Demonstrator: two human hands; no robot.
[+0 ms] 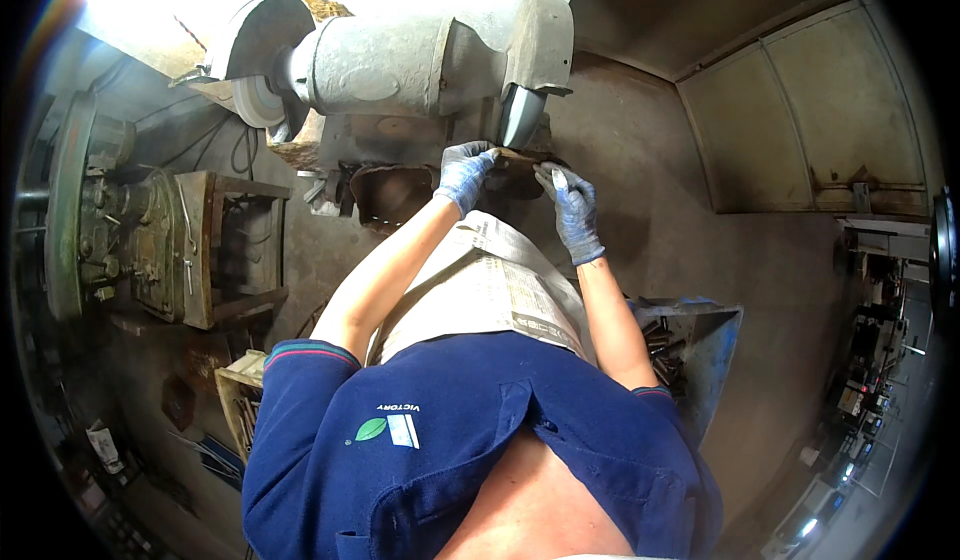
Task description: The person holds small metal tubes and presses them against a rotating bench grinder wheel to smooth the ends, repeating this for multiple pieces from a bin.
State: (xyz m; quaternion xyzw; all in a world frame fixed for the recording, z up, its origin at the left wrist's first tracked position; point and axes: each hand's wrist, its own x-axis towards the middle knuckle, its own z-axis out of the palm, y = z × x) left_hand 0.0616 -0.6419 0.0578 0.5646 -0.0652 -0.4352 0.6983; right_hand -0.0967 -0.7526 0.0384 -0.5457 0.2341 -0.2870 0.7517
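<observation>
My left hand, in a blue-grey coated glove, is closed with its fingertips on the near end of a thin brownish metal piece. My right hand, gloved the same way, pinches the other end from the right. Just above the piece is the right wheel of a large grey bench grinder, partly under its guard. Whether the piece touches the wheel I cannot make out. On the grinder's left end a pale wheel shows below another round guard.
A brown open container hangs under the grinder, near my left wrist. Green machinery stands at the left. By my right elbow is a blue-edged bin with metal rods. Tall metal panels stand at the far right.
</observation>
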